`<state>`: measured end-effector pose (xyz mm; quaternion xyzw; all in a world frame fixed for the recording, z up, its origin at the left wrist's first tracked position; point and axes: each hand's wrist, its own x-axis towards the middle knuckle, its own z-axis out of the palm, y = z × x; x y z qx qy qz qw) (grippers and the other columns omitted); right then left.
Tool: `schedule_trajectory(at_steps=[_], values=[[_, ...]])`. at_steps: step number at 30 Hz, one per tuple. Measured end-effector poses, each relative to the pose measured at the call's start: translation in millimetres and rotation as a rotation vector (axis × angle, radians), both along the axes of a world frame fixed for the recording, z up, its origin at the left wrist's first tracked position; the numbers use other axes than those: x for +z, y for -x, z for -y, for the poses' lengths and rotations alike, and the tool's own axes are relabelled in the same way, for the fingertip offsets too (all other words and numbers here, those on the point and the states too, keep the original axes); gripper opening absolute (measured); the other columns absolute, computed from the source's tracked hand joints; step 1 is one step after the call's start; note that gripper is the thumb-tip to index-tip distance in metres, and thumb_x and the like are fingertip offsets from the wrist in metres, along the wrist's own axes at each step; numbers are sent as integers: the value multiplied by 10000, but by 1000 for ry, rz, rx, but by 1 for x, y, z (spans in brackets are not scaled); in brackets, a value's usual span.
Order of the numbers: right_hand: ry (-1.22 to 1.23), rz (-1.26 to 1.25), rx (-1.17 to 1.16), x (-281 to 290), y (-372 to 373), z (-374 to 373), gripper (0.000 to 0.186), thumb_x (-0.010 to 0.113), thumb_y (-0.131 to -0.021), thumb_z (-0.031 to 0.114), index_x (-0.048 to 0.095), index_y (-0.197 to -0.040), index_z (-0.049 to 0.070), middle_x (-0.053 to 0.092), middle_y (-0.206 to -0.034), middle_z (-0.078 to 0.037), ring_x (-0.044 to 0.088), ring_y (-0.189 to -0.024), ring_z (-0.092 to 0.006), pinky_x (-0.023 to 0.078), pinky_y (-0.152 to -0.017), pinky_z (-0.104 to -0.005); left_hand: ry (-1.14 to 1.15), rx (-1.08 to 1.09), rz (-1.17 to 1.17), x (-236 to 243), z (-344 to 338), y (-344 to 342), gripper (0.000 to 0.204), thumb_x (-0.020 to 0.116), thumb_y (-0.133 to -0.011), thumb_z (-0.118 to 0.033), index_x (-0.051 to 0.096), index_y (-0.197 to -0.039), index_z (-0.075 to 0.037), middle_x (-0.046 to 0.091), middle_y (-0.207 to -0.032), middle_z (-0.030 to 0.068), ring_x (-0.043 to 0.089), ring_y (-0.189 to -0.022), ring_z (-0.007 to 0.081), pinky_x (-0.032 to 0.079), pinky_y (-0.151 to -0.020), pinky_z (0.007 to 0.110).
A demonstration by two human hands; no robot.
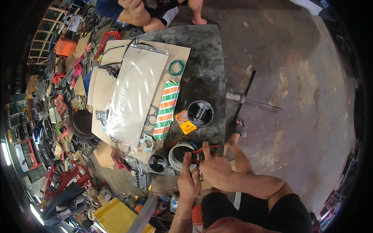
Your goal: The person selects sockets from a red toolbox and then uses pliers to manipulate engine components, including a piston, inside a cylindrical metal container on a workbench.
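A round white container (174,152) with a dark inside stands near the table's front edge. My left hand (189,181) is at its near right side, fingers stretched up toward the rim and the thumb apart. Just to the right, my right hand (215,167) is curled, with the index finger pointing forward. A red-handled tool (208,147) shows by its fingers and seems to be in its grip; the working end is hard to make out. Left of the container sits a dark metal piston (158,163). A larger piston (200,113) rests farther back, beside a yellow-orange box (185,122).
Cardboard and a plastic-wrapped gasket pack (136,89) cover the table's left part. A striped packet (166,110), a green ring coil (176,67) and a grey gasket (147,143) lie there too. Another person (134,13) sits at the far edge. A long-rod tool (256,102) lies on the right.
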<state>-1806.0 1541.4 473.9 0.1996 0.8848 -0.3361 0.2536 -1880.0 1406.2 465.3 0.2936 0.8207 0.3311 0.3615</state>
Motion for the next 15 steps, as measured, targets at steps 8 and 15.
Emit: schedule_trajectory(at_steps=[8,15], values=[[52,-37,-89,8,-5,-7,275,643,-838,201,729,-956,-31,295,-1492,-340,693,-855,-354,600,-647,-473,-24,-28,-80,3,-12,-3,546,359,-1038,-290,303,-1501,-6,539,-1400,217,607,-1205,342,501,-891,349],[33,-122,-106,-9,-9,0,435,594,-927,348,688,-1091,-44,347,-1437,-309,683,-755,-310,580,-574,-379,84,-65,-162,-4,-23,2,554,383,-1039,-312,291,-1493,-8,574,-1353,203,651,-1090,387,560,-797,423]])
